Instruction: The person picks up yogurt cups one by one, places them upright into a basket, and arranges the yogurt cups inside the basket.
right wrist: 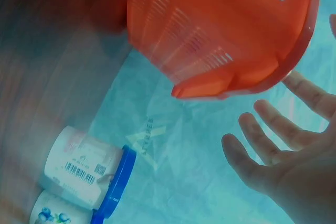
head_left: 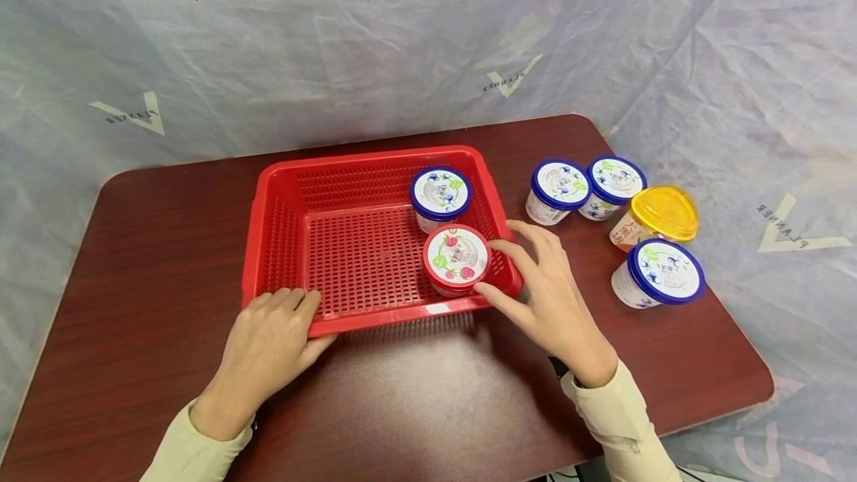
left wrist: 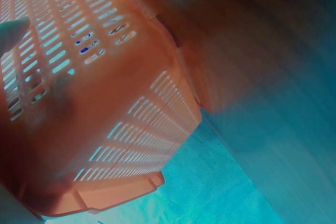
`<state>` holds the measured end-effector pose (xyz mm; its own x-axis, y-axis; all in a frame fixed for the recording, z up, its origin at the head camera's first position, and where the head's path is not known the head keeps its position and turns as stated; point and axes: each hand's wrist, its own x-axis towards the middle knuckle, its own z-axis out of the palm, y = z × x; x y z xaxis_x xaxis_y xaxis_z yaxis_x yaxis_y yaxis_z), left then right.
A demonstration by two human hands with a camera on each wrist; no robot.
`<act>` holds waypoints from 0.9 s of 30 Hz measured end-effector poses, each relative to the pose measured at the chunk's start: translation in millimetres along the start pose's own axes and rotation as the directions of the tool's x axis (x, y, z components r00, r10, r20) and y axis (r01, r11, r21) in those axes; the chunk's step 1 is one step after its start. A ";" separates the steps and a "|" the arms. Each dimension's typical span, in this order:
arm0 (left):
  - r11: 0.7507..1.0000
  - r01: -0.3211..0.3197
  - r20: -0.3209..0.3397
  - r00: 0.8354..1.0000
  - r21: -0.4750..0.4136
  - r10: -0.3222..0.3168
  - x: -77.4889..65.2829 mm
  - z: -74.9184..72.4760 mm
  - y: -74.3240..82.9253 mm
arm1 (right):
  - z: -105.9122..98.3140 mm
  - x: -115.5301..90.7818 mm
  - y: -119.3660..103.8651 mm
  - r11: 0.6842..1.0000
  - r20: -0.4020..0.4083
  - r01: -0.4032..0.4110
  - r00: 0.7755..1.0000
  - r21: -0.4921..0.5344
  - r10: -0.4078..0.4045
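A red plastic basket [head_left: 382,259] with slotted sides stands on the table. My left hand [head_left: 271,341] grips its near left corner, fingers over the rim and thumb outside. In the left wrist view the basket's slotted wall [left wrist: 105,87] fills much of the frame. Inside the basket, at its right end, sit a red-lidded tub [head_left: 457,257] with strawberry print and a blue-lidded tub [head_left: 440,195] with blueberry print. Above the near right corner, my right hand [head_left: 552,300] has its fingers spread, thumb and index fingertips by the red lid; contact is hard to tell.
Right of the basket stand two blue-lidded tubs [head_left: 559,188], [head_left: 614,183], a yellow-lidded tub [head_left: 659,214] and another blue-lidded tub [head_left: 663,274] near the table's right edge. A grey printed sheet [head_left: 321,43] hangs behind the table [head_left: 147,259].
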<state>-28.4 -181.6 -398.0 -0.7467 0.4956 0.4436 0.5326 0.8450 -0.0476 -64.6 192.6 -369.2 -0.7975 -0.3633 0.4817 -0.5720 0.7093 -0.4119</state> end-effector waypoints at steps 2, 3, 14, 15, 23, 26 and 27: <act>1.000 0.000 0.002 1.000 0.000 0.000 0.0 -0.2 0.0 | -1.6 -2.3 1.7 1.000 -0.013 -0.019 1.000 0.004 0.019; 1.000 0.001 0.003 1.000 0.000 -0.001 0.0 -0.3 0.0 | -2.3 -3.8 2.6 0.999 -0.020 -0.032 0.999 0.005 0.032; 1.000 -0.005 -0.002 1.000 -0.004 0.005 -1.0 0.3 -0.3 | -9.9 -24.8 24.6 0.991 -0.138 -0.131 0.981 0.028 0.133; 1.000 -0.006 -0.003 1.000 -0.004 0.006 -0.6 0.4 -0.3 | -11.2 -26.7 27.2 0.990 -0.151 -0.142 0.978 0.027 0.144; 1.000 -0.005 -0.002 1.000 0.005 0.005 0.2 0.2 0.1 | -16.5 -38.1 39.4 0.977 -0.185 -0.212 0.960 0.011 0.210; 1.000 -0.003 -0.001 1.000 0.008 0.003 0.0 -0.1 0.0 | -17.8 -40.2 41.3 0.974 -0.186 -0.226 0.957 0.005 0.223; 1.000 -0.003 -0.001 1.000 0.008 0.003 0.0 -0.3 -0.1 | -18.5 -41.0 41.8 0.973 -0.188 -0.232 0.955 0.004 0.228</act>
<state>-28.3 -181.7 -397.7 -0.7448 0.4978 0.4444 0.5314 0.8452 -0.0561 -52.3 248.3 -391.8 -0.8562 -0.0715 0.5116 -0.3724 0.7718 -0.5154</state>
